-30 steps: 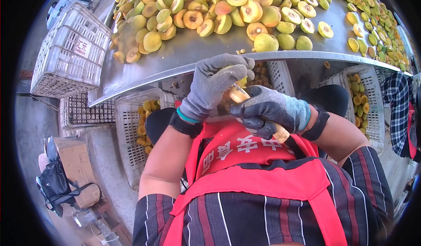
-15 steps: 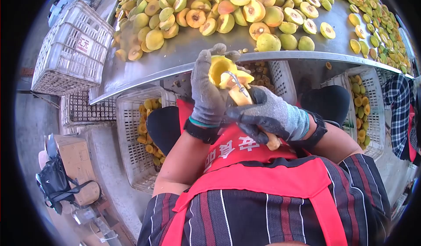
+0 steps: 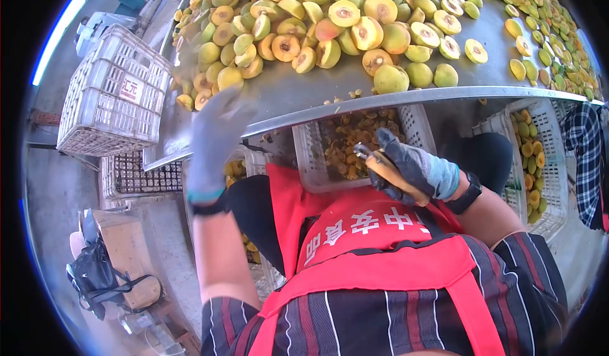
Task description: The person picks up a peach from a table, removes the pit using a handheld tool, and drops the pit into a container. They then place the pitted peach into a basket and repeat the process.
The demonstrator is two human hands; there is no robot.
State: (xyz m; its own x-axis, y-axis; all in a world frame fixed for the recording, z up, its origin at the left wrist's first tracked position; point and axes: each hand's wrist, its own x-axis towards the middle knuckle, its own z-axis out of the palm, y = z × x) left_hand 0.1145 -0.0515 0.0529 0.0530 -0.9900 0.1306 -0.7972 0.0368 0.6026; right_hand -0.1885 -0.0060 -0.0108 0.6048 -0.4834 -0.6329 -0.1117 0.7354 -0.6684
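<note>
My right hand (image 3: 424, 164), in a grey glove with dark palm and fingers, grips a wooden-handled pitting tool (image 3: 398, 179). The tool's metal tip points up and left above a white crate (image 3: 307, 159) of yellow fruit scraps (image 3: 355, 141). My gloved left hand (image 3: 219, 131) is smeared by motion at the table's left front edge, over another white crate (image 3: 257, 159) with yellow fruit pieces. Its fingers and anything in them cannot be made out. Halved yellow peaches (image 3: 328, 52) are heaped on the metal table (image 3: 279, 96) in front of me.
A stacked white crate (image 3: 111, 96) stands left of the table, above a dark-lined crate (image 3: 141, 177). At right is a crate of peach halves (image 3: 528, 153), near a person's plaid sleeve (image 3: 582, 165). A black bag (image 3: 95, 267) and cardboard box (image 3: 130, 254) lie lower left.
My left hand has swung left and down, away from my right hand, with the hollowed peach half it held. My right hand keeps the tool, now lowered slightly and apart from the fruit.
</note>
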